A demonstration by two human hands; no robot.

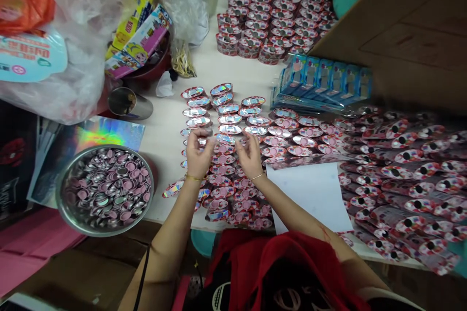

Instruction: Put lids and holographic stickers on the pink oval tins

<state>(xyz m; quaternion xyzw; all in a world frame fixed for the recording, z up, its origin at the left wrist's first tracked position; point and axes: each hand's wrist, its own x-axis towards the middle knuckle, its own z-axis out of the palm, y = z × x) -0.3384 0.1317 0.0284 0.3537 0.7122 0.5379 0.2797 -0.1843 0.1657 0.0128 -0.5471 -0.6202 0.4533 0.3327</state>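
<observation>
Left hand (199,158): fingers bent, thumb set a little apart from them, fingertips at the left side of the block. Right hand (250,156): mirrored, thumb and forefinger curved in over the same row. Fingertips are small and soft in this view, so can't tell if either is pinching anything or just touching.

Between and under them: small oval-topped boxes with red floral sides and shiny silver tops (229,119), standing in tight columns mid-table, running to the near edge of the white table (209,68). Nearer that edge, the tops carry round pink discs (219,204).

Right of the block: plain white paper sheet (310,194), reaching the near edge. Past it, toward the right edge, a big group of similar boxes with round black dots on top (408,223). Another packed batch (250,46) sits toward the far edge.

Near-left corner: round steel bowl (62,204) full of loose silver-and-pink discs (109,184). Beyond it, a shiny steel cup (140,107) lying on its side or tipped.

Risks, my read: boxes look light and narrow, so a forearm or wrist brush could topple a column. One at the block's left side (173,188) already leans out. Bowl looks close to the near edge; an elbow knock could spill discs.
</observation>
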